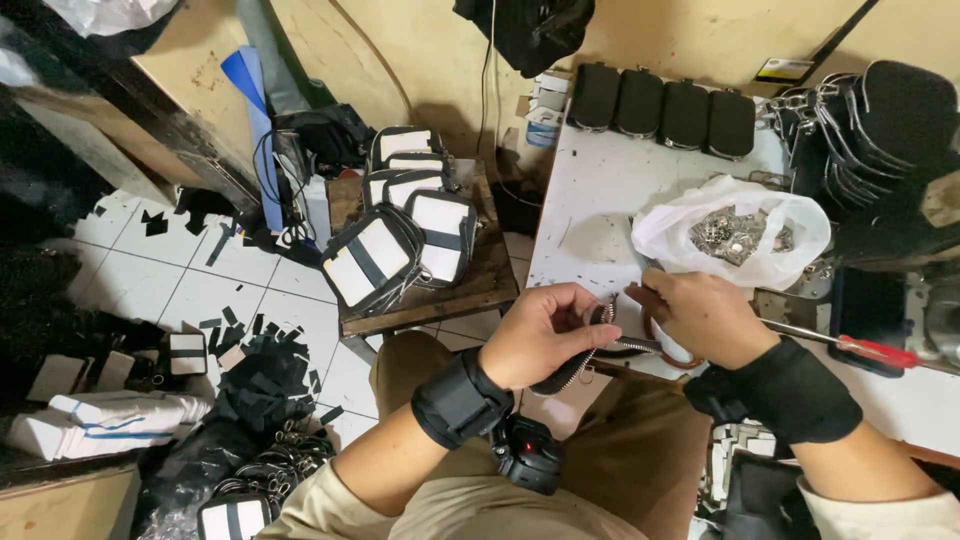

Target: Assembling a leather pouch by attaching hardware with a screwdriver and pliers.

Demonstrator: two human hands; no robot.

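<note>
floor, far left: black offcuts (262,375) strewn on the white tiles, plus more black-and-white pouches (232,516) at the bottom edge. low wooden stool (470,291) left of centre: a stack of finished-looking pouches (405,235), black with white panels. judged as done work, count unclear.

centre: left hand (545,335), wrist strap on, fingers curled and pinched shut on a zipper strip (585,362). the strip hangs from the fingertips and curves down toward the lap. it lies between the two hands, touching both.

right hand (705,315) closed on the other end of the strip, just beside the left hand, knuckles up; what the fingertips do underneath is hidden. a metal piece may sit at the pinch point, too small to tell.

judgement: this strip is mid-work, not yet part of a pouch.

white bench (600,200), right: open plastic bag (735,235) of small metal fittings just behind the right hand; four black cases (663,108) along the wall; red-handled screwdriver (865,350) near the right wrist.
</note>
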